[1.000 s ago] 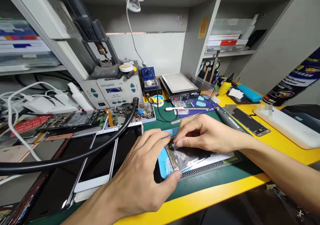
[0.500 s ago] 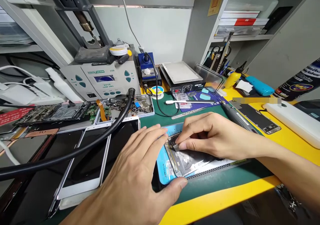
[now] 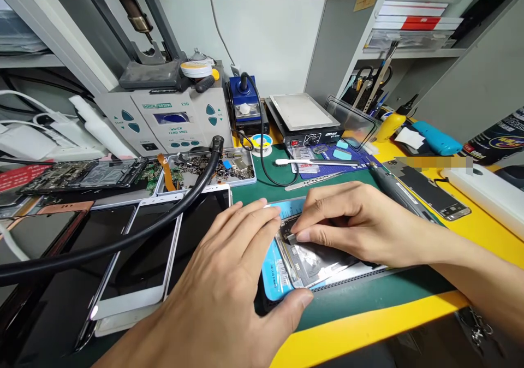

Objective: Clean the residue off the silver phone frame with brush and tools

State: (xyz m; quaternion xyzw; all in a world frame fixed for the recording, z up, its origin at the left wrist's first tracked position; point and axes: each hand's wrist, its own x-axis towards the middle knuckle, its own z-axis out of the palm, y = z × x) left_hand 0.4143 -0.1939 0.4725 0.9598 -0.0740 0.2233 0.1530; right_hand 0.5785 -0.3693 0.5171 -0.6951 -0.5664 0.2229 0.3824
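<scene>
An opened phone assembly, dark with a silvery, wrinkled film, lies on a light blue pad with ruler marks. My right hand is over it, thumb and forefinger pinched on a small grey piece near the assembly's upper left. Exactly what that piece is, I cannot make out. My left hand spreads flat and open along the pad's left side. Its fingertips reach the pad's top left corner, and its thumb extends below the near edge. Much of the assembly's right half is hidden under my right hand.
White-framed phones lie left under a thick black hose. Behind are a parts tray, a hot-air station and a heating plate. A brush, tweezers and a grey pen-shaped tool lie beyond my right hand.
The whole view has shifted slightly, with the bench items higher in the picture. Both hands keep nearly the same pose, and the right still pinches the small grey piece at the assembly.
</scene>
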